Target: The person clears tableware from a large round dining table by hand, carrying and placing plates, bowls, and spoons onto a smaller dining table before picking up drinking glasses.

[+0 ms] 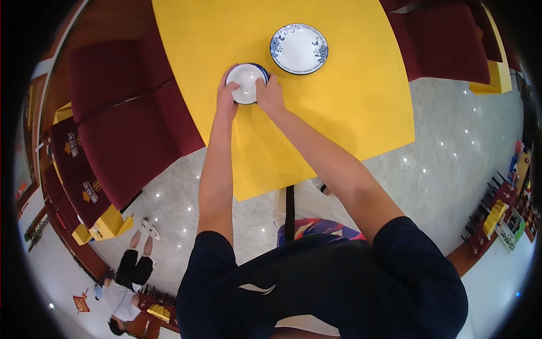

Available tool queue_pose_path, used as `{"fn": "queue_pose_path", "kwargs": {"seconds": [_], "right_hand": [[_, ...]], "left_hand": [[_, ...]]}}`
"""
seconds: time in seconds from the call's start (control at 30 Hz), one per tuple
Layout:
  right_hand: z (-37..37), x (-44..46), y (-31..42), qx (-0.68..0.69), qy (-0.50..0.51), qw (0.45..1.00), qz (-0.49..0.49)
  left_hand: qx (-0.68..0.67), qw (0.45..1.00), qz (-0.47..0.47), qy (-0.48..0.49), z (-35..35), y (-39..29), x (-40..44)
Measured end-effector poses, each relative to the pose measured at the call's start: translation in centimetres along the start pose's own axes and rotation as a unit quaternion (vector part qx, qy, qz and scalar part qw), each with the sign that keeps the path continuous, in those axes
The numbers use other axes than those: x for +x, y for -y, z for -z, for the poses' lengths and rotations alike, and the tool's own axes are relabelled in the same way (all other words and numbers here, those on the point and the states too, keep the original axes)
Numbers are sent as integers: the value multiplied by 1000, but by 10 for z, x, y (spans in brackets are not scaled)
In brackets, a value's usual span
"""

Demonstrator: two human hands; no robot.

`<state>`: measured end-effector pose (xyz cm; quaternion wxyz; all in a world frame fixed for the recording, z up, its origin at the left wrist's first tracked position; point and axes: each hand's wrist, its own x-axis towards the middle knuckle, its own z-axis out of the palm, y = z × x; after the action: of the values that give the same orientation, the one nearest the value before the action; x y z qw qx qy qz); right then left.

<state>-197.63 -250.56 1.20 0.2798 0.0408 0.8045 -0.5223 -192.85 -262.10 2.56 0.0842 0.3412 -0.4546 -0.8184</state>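
Note:
A white bowl (pixel 246 82) with a dark blue rim or outside is held between my two hands over the yellow table. My left hand (pixel 228 95) grips its left side, thumb over the edge on the white inside. On the opposite side my right hand (pixel 270 94) is closed around the rim, its thumb also reaching inward. Whether more bowls are stacked beneath cannot be told. A white plate (pixel 298 49) with blue floral patterns lies farther back to the right, apart from both hands.
The yellow tabletop (pixel 350 107) narrows toward me. Dark red chairs (pixel 127 130) line its left side, and another dark red chair (pixel 446 42) stands at the right. A person (pixel 127 282) in a white top is at the lower left on the grey floor.

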Motion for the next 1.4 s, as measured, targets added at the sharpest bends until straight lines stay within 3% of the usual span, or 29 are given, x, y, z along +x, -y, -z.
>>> {"fn": "queue_pose_path", "kwargs": {"seconds": [0.1, 0.2, 0.27, 0.37, 0.5, 0.6, 0.67, 0.73, 0.8, 0.87, 0.93, 1.07, 1.2, 1.27, 1.4], "right_hand": [[-9, 26, 4, -9, -25, 1000, 3], [-16, 37, 7, 69, -31, 996, -41], [-11, 33, 17, 189, 8, 976, -106], [8, 10, 27, 245, 56, 961, -115], [75, -48, -13, 296, 135, 933, -158], [174, -113, -70, 271, 199, 921, -195], [246, -170, -119, 284, 140, 930, -188], [314, -237, -180, 287, 14, 938, -192], [371, -317, -251, 333, -155, 907, -205], [399, -407, -331, 415, -320, 821, -227], [398, -501, -423, 530, -430, 701, -209], [347, -675, -527, 698, -523, 476, -113], [266, -798, -585, 768, -590, 246, -34], [243, -850, -603, 770, -616, 165, 1], [227, -930, -662, 756, -646, 71, 78]], "left_hand": [[16, 1000, -10, 1, -3, -12, 28], [50, 998, -22, 29, -6, -21, 44], [65, 998, -13, 12, -9, -23, 50], [66, 998, -7, 0, -12, -25, 51], [-16, 999, -48, 15, 1, -9, 47], [-33, 998, -13, -54, -3, -5, 7], [-65, 994, 35, -79, 12, 17, -22], [-89, 984, 99, -118, 8, 44, -63], [-59, 980, 181, -52, 6, 88, -94], [7, 965, 253, 68, -29, 122, -143], [77, 929, 314, 180, -72, 168, -193], [330, 809, 343, 345, -164, 280, -287], [412, 715, 402, 398, -225, 369, -374], [490, 652, 407, 411, -241, 417, -395], [624, 541, 367, 427, -288, 465, -479]]}}
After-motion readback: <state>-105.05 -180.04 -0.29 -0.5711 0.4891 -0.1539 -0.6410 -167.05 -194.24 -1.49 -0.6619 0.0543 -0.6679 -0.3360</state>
